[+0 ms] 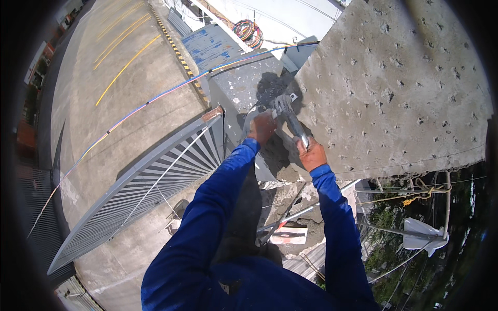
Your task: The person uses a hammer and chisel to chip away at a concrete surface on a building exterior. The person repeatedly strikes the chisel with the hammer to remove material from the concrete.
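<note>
My right hand [312, 155] is closed around the near end of a long, mortar-smeared tool, seemingly a trowel [294, 124]. Its bright metal edge catches the sun beside my fingers, and its far end [282, 104] is caked with grey mortar. Left of it, my left hand [263, 127] has its fingers bent; what they hold, if anything, is hidden. Both hands are over a grey ledge [243, 83] with a dark wet patch of mortar [273, 87] just beyond them. Next to my right hand stands a rough concrete wall [389, 98] dotted with chipped marks.
A coloured hose [171, 86] stretches across the ledge. At left, a slatted metal panel [155, 168] overhangs paved ground far below. Below my hands lie a float [289, 236] and metal poles [306, 210]. Coiled hoses [248, 33] rest at the back; rope [423, 191] hangs at right.
</note>
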`<state>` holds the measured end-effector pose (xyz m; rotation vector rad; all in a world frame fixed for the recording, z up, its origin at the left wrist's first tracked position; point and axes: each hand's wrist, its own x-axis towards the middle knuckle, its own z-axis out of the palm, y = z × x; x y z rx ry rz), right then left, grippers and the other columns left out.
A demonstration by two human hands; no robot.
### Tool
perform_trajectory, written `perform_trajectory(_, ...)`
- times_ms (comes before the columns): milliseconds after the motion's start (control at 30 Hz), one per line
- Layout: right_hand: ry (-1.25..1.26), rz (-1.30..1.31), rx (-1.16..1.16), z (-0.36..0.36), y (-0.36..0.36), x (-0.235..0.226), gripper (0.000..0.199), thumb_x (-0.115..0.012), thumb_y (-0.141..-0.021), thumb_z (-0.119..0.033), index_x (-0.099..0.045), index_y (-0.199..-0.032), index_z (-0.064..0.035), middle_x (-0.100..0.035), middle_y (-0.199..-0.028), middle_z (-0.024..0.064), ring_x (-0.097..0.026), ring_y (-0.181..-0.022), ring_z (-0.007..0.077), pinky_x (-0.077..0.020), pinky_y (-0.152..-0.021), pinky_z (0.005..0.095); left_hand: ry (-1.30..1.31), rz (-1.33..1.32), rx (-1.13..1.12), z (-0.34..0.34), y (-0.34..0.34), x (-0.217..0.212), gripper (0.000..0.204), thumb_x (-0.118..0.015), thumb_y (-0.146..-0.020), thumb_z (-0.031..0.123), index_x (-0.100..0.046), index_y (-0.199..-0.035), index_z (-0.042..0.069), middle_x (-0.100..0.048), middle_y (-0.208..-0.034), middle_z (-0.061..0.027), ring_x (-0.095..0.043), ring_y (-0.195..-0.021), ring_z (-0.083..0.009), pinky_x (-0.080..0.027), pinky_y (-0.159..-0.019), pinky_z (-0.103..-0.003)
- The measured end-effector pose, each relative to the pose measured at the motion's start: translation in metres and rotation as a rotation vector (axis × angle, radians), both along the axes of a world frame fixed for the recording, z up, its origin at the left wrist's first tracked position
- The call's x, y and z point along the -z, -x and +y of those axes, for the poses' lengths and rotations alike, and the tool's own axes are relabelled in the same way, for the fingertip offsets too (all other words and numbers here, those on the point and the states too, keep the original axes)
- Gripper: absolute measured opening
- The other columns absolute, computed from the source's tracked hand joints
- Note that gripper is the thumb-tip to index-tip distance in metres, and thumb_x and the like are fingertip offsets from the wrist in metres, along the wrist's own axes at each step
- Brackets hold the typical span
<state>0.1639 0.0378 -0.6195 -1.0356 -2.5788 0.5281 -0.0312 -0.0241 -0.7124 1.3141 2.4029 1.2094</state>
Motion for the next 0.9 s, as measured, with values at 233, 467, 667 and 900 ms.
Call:
perform_trajectory(233,0.031,0.382,-0.389,-0.123,0.038,-0.130,0.043,-0.073,-0.080,-0.044,-0.057,-0.091,-0.0062,-0.064,-0.072,0.0180,-0.064,-0.068,0.0403,-0.0491,-0.057,0.0449,0.019,-0.142,-0.031,-0.009,0.005,-0.005,0.023,-0.066,-0.078,0.025,-0.063,-0.093,0.008,-0.066,-0.086,-0.0182,-0.067,-0.084,-0.0340,-0.052,-0.070,-0.047)
perform_trajectory(467,0.134,-0.043,0.077,0.012,-0.009,0.007,0.038,-0.066,-0.088,-0.040,-0.061,-0.093,-0.0036,-0.066,-0.078,0.0181,-0.064,-0.072,0.0410,-0.0500,-0.060,0.0455,0.018,0.085,0.015,-0.002,-0.002,-0.009,0.023,-0.068,-0.075,0.023,-0.064,-0.091,0.008,-0.067,-0.084,-0.0181,-0.066,-0.085,-0.0379,-0.053,-0.070,-0.046)
perform_trajectory(667,0.011,0.384,0.028,-0.049,-0.004,0.024,0.032,-0.060,-0.094,-0.031,-0.061,-0.090,0.0003,-0.064,-0.077,0.0197,-0.063,-0.067,0.0326,-0.0473,-0.061,0.0375,0.027,0.200,0.011,-0.008,0.009,-0.014,0.021,-0.067,-0.075,0.022,-0.065,-0.088,0.006,-0.068,-0.082,-0.0160,-0.067,-0.081,-0.0379,-0.053,-0.069,-0.047)
perform_trajectory(900,0.182,0.393,-0.320,-0.140,0.006,-0.129,0.043,-0.075,-0.079,-0.041,-0.059,-0.093,-0.0033,-0.065,-0.076,0.0159,-0.065,-0.069,0.0338,-0.0499,-0.059,0.0406,-0.077,-0.287,-0.142,-0.013,-0.045,0.010,0.027,-0.063,-0.085,0.033,-0.065,-0.084,0.006,-0.066,-0.075,-0.0190,-0.064,-0.074,-0.0403,-0.049,-0.063,-0.049)
